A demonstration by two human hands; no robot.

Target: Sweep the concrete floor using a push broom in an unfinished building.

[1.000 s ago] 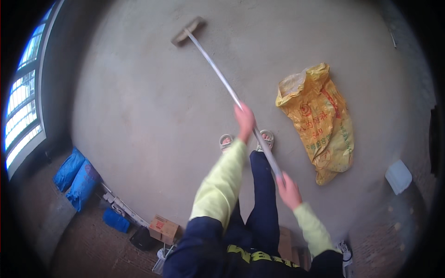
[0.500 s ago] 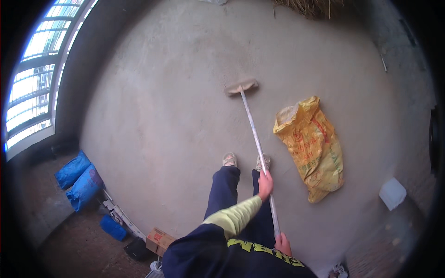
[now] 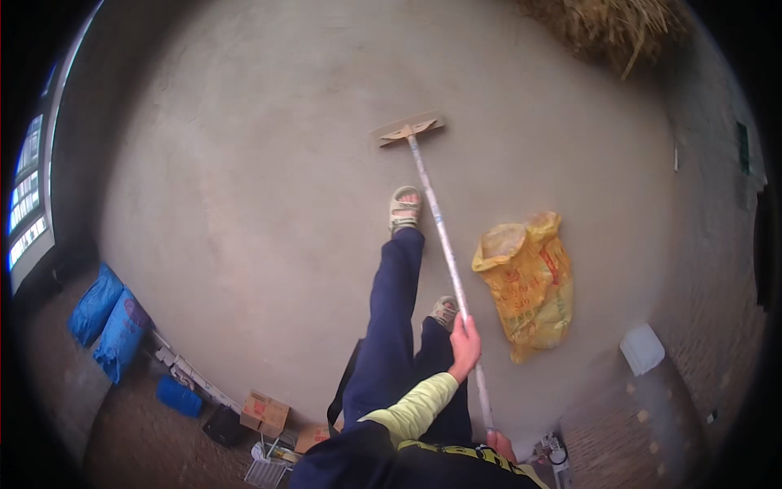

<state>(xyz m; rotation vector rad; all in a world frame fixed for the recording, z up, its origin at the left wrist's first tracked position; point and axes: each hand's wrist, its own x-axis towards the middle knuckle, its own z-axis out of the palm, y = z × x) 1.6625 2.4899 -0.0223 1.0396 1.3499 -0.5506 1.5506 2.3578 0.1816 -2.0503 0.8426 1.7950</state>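
A long-handled flat mop (image 3: 436,208) slants across the floor in front of me, its wide tan head (image 3: 409,128) resting on the grey floor ahead. Partway down the pale pole, my left hand (image 3: 466,346) is wrapped around it. Close to my body, at the pole's lower end, my right hand (image 3: 502,446) grips it too, partly hidden by my dark top. To the right of the pole lies a crumpled yellow woven sack (image 3: 529,289), its mouth open toward the far side.
Dry straw (image 3: 615,33) is heaped at the far right. Blue sacks (image 3: 110,322), a blue bundle (image 3: 179,396) and cardboard boxes (image 3: 264,413) stand at the left and lower left. A white container (image 3: 642,349) sits at the right. A barred window (image 3: 28,191) is on the left.
My left foot has stepped forward, with the right foot now behind. Both hands keep their hold on the mop. The sack and the side objects have shifted in view as I moved.
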